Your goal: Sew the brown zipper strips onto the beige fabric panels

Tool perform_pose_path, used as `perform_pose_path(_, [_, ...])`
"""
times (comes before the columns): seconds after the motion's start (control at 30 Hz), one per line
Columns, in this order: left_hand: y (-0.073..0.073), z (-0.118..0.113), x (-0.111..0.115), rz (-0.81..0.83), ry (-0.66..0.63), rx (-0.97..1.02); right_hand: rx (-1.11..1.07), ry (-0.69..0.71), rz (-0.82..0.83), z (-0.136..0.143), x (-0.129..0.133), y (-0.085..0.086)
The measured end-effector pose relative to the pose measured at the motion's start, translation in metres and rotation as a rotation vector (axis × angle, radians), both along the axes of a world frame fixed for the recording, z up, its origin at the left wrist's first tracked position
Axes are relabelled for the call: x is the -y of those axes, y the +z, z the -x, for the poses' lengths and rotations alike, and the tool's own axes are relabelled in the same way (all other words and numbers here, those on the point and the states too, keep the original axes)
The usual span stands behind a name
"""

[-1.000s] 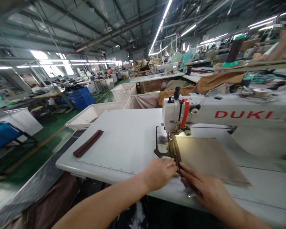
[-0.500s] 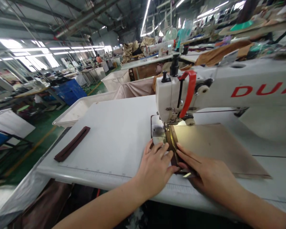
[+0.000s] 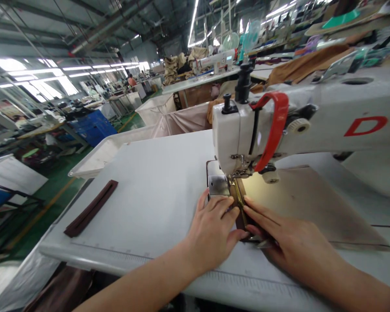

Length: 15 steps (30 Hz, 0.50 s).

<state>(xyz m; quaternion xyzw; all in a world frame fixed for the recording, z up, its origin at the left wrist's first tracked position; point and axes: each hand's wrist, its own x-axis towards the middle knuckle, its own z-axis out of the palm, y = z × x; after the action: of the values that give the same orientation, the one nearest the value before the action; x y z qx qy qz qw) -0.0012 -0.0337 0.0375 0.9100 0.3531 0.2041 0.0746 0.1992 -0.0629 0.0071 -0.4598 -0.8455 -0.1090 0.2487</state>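
Note:
A brass-toothed zipper [image 3: 239,197] on dark brown tape lies along the edge of a beige fabric panel [image 3: 299,195], its far end under the needle area of a white sewing machine [image 3: 232,138]. My left hand [image 3: 211,225] presses the zipper from the left with bent fingers, thumb at its near end. My right hand [image 3: 289,238] bears on the zipper's right side with straight fingers, thumb tucked below. A small shiny metal blade [image 3: 256,239] shows under my right palm; the rest of that tool is hidden. The needle tip cannot be made out.
A folded dark brown zipper-like strip [image 3: 91,209] lies on the left of the white table [image 3: 156,186]. White bins [image 3: 100,149] stand beyond the table's far left edge. A red finger guard [image 3: 274,130] curves over the machine head. Ruler marks run along the near edge.
The view has shifted closer to the machine, so its head looks larger. Both hands stay on the zipper, with little visible change in their grip.

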Motion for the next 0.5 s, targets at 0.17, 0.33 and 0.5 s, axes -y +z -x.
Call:
perform_pose_path(0.17, [0.0, -0.001, -0.011, 0.035, -0.005, 0.032, -0.02, -0.008, -0.016, 0.002, -0.011, 0.001])
perform_pose_path(0.33, [-0.002, -0.004, -0.021, 0.057, 0.004, 0.038, -0.061, -0.005, -0.001, 0.003, -0.024, 0.001])
perform_pose_path(0.5, [-0.008, -0.004, -0.033, 0.035, -0.002, 0.052, -0.089, -0.018, 0.018, 0.003, -0.037, 0.001])
